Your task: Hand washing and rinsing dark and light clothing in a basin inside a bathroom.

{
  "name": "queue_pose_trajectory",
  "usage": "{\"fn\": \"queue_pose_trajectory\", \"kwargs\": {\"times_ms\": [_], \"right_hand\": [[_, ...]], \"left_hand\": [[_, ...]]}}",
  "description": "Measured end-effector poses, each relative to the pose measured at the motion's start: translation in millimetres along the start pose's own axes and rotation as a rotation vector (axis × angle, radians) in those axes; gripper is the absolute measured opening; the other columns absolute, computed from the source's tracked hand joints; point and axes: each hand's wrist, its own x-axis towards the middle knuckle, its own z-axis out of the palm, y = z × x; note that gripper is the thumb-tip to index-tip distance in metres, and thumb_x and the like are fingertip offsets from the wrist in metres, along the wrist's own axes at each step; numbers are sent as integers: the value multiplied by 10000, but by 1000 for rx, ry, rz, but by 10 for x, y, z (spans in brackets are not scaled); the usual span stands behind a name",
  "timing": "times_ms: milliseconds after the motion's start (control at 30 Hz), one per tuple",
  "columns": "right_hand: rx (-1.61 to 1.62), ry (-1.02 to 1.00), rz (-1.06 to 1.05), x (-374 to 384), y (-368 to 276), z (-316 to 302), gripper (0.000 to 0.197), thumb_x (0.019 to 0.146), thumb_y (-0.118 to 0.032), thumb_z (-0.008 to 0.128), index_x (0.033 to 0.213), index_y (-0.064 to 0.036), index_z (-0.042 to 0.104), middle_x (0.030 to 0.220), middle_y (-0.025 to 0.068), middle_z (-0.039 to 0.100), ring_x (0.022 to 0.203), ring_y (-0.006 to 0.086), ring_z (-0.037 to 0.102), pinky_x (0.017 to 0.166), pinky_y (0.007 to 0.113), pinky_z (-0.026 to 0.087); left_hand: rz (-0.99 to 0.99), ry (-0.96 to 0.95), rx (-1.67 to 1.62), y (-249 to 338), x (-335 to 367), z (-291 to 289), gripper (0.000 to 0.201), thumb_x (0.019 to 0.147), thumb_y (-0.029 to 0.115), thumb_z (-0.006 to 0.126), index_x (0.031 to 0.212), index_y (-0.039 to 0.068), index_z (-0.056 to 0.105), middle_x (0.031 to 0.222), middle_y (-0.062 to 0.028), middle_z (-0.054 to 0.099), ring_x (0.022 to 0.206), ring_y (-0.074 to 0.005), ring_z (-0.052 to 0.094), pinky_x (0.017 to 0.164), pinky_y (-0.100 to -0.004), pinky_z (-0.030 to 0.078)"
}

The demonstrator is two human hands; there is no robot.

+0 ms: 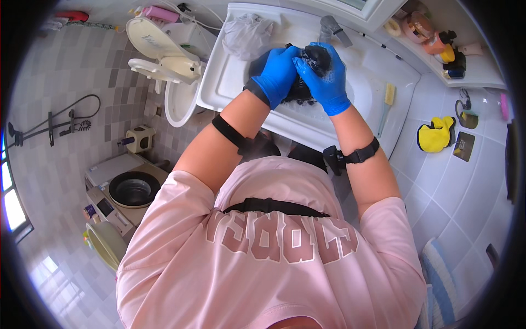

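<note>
Both my hands wear blue rubber gloves and meet over the white washbasin [211,90]. Between them is a wet black cloth-like item [316,59] with white suds on it; its exact kind does not show. My right hand [329,85] is closed around a bunched part of it. My left hand [278,75] presses its closed fingers against the same item from the left. More black material [297,92] hangs below the hands into the basin, where foam lies along the front. The bottom of the basin is mostly hidden by my hands.
A grey faucet [335,32] rises behind my hands. A pale plastic bag [247,37] lies on the basin's left ledge, and a long-handled brush [388,100] on its right. A toilet [178,101] stands left; yellow gloves [435,136] hang on the right wall.
</note>
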Motion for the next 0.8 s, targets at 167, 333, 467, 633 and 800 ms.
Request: {"fn": "queue_pose_trajectory", "kwargs": {"times_ms": [167, 333, 467, 633, 800], "right_hand": [[225, -68, 161, 45, 37, -57, 464, 780, -149, 860, 1146, -20, 606, 1032, 51, 699, 940, 138, 666, 881, 304, 537], [377, -46, 346, 8, 176, -204, 654, 824, -161, 839, 1359, 11, 505, 1216, 85, 640, 1121, 139, 595, 990, 318, 491], [892, 36, 873, -78, 159, -350, 714, 958, -636, 528, 1472, -145, 467, 1401, 89, 572, 1268, 234, 547, 1027, 487, 467], [1267, -86, 804, -152, 334, -301, 654, 995, -615, 382, 1440, -152, 509, 1432, 106, 563, 1259, 280, 556, 1053, 512, 455], [1519, -13, 853, -120, 47, -308, 447, 1017, -357, 456, 1359, -92, 570, 1360, 106, 616, 1213, 266, 587, 1100, 412, 436]], "left_hand": [[28, 110, 42, -32, 8, 111, 294, 958, 220, 564, 985, -45, 689, 880, -85, 704, 745, -146, 644, 703, -286, 516], [90, 236, 55, -102, 10, 175, 356, 973, 259, 600, 1015, -86, 681, 912, -133, 710, 801, -195, 659, 756, -320, 517], [228, 256, -29, -188, 19, 142, 385, 982, 287, 613, 1013, -90, 680, 895, -124, 711, 790, -184, 657, 743, -324, 519], [444, 249, 464, -346, 64, 226, 388, 935, 320, 676, 998, -63, 674, 840, -211, 702, 728, -347, 660, 721, -394, 522], [610, 153, 962, -314, -1, 198, 459, 881, 432, 706, 944, -21, 662, 963, -233, 668, 894, -448, 602, 812, -508, 492]]}}
